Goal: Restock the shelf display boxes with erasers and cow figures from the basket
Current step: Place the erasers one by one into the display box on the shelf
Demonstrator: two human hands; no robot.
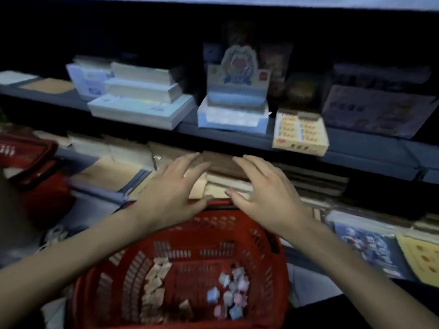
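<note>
Dim shelf beyond red basket; left hand and right hand over basket's far rim, fingers spread, gripping nothing.

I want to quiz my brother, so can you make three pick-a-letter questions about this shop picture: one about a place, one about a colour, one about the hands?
1. Where are the small pastel pieces? A on the top shelf; B in the basket; C in a hand.
2. What colour is that basket? A blue; B green; C red.
3. How are the left hand and right hand? A fists; B fingers stretched out; C gripping a box.
Answers: B, they lie on its floor; C, its walls are red; B, the fingers are straight.
</note>
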